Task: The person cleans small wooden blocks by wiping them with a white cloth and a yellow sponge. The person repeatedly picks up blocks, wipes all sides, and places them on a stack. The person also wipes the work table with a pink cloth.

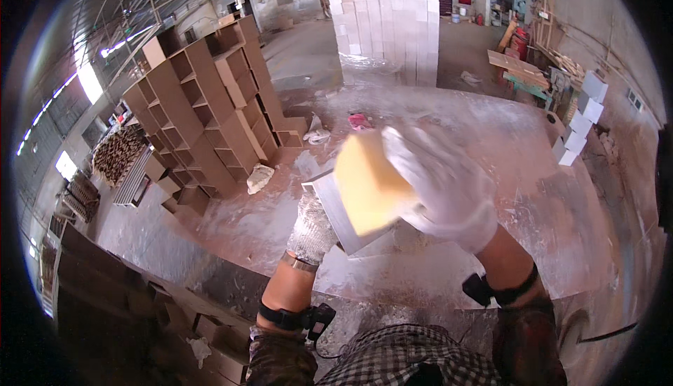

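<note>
My right hand, in a white glove, grips a yellow sponge block; both are smeared by motion. The sponge covers much of a grey open-looking wooden box; whether the two touch I cannot tell. On the box's left side, my left hand holds it in a dusty knitted glove, with most fingers hidden behind the edge. Under the box lies a broad table coated with pale dust.
Brown open boxes are stacked high at the left, beside a crumpled pale cloth. A pink cloth lies farther back. Beyond the table stands a tall wrapped stack of white boxes. More white boxes pile up at the right edge.
</note>
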The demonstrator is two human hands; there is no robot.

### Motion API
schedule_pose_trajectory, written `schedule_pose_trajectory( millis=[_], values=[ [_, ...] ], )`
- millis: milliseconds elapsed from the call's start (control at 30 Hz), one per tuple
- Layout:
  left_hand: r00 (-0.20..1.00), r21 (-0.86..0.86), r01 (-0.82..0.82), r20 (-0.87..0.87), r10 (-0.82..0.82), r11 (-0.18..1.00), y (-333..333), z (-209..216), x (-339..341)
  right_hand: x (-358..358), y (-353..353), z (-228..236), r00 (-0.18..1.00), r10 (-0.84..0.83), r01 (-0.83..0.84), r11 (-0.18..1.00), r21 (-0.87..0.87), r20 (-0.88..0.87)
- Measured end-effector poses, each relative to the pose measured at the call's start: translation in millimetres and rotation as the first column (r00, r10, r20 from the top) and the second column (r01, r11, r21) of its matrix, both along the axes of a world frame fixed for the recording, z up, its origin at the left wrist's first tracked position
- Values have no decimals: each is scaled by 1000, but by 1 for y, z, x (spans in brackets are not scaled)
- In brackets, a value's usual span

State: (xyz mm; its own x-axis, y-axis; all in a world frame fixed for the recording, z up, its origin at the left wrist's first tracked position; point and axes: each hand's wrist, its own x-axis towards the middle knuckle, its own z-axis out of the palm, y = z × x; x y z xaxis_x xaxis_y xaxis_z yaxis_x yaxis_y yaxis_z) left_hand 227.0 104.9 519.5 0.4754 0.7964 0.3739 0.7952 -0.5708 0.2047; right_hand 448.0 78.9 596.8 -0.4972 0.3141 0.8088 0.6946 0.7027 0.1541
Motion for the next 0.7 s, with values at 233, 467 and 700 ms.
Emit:
schedule_pose_trajectory(
  millis=[233,467,700],
  values=[
    [488,-271,521,872,-22,810,4,-13,6,4,-15,-44,994,24,-13,994,-106,105],
    [-183,30,861,950,255,507,6,-33,-27,18,-55,-92,940,131,-70,978,-196,316],
    [-371,116,842,833,409,527,8,-49,-54,37,-36,-76,993,120,-99,881,-463,16]
  ],
)
